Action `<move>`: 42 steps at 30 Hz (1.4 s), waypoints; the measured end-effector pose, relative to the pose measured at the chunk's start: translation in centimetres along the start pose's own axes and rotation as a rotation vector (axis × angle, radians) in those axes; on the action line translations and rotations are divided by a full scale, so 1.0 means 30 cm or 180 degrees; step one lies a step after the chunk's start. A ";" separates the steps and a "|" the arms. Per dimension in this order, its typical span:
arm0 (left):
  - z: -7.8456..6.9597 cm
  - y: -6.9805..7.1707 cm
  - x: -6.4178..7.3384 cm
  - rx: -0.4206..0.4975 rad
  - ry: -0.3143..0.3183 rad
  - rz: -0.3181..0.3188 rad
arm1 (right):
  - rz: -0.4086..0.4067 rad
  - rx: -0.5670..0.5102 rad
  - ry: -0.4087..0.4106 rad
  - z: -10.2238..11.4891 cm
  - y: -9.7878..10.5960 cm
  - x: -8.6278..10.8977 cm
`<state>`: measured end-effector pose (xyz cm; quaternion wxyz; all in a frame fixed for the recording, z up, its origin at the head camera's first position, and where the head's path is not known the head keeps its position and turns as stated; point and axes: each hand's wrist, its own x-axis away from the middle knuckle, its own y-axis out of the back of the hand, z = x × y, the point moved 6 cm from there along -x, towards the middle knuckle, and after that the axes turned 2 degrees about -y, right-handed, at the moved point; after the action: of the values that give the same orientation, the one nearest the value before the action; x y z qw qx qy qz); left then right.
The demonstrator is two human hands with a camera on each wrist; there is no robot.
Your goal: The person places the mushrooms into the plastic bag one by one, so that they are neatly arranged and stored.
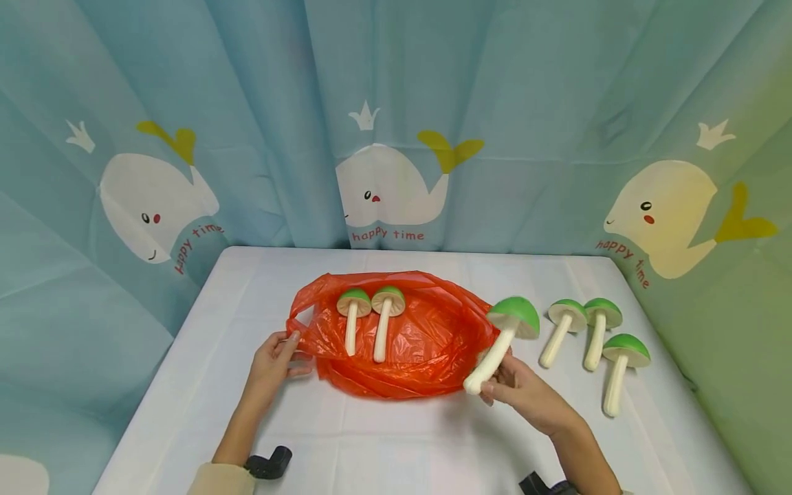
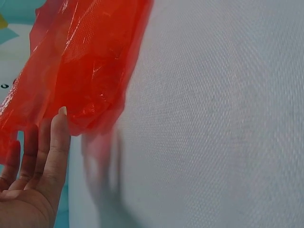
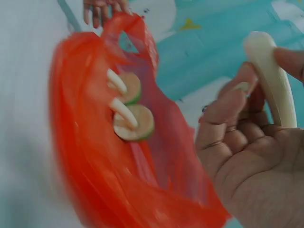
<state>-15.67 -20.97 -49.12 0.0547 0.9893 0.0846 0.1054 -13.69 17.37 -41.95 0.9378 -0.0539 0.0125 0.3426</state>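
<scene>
My left hand point(image 1: 275, 364) pinches the left handle edge of a red plastic bag point(image 1: 433, 344), thumb in front and fingers behind the film in the left wrist view. The bag lies spread with its mouth open. Two green-capped mushrooms point(image 1: 383, 323) with white stems lie side by side in it. At the bag's right side, my right hand point(image 1: 526, 395) holds another mushroom point(image 1: 513, 320) by its stem, cap tilted up and away. In the right wrist view the thumb presses one side of that stem point(image 3: 270, 71), with fingers on the other and the cap hidden.
Three more green-capped mushrooms lie on the white table point(image 1: 371, 440) to the right: one at the left point(image 1: 563, 326), one beside it point(image 1: 599, 326) and one nearer point(image 1: 621, 368). A blue curtain point(image 1: 526, 103) with whale prints hangs behind the table.
</scene>
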 end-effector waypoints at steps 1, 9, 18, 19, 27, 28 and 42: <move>-0.001 0.000 0.000 -0.0010 0.0000 -0.0005 | 0.0053 0.0089 -0.0098 -0.010 -0.013 -0.007; 0.028 0.007 -0.016 -0.0070 -0.0132 -0.0030 | -0.0244 0.0755 -0.1007 -0.069 -0.074 -0.063; 0.006 0.002 0.001 0.0026 0.0070 -0.0030 | -0.0450 0.1213 -0.1061 -0.071 -0.073 -0.109; 0.007 0.003 0.000 0.0036 0.0065 -0.0029 | -0.0438 0.1225 -0.1047 -0.072 -0.072 -0.117; 0.013 0.001 -0.001 0.0101 0.0009 0.0033 | -0.0609 0.1307 -0.1207 -0.130 -0.028 -0.225; 0.016 0.001 -0.001 0.0104 0.0015 0.0045 | -0.0669 0.1321 -0.1233 -0.137 -0.020 -0.239; 0.011 -0.007 -0.003 0.0072 -0.0019 0.0086 | -0.1444 0.1206 -0.1470 -0.254 0.026 -0.353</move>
<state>-15.73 -20.83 -49.48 0.0424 0.9912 0.0723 0.1022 -22.20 10.32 -48.94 0.9614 0.1978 -0.1484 0.1208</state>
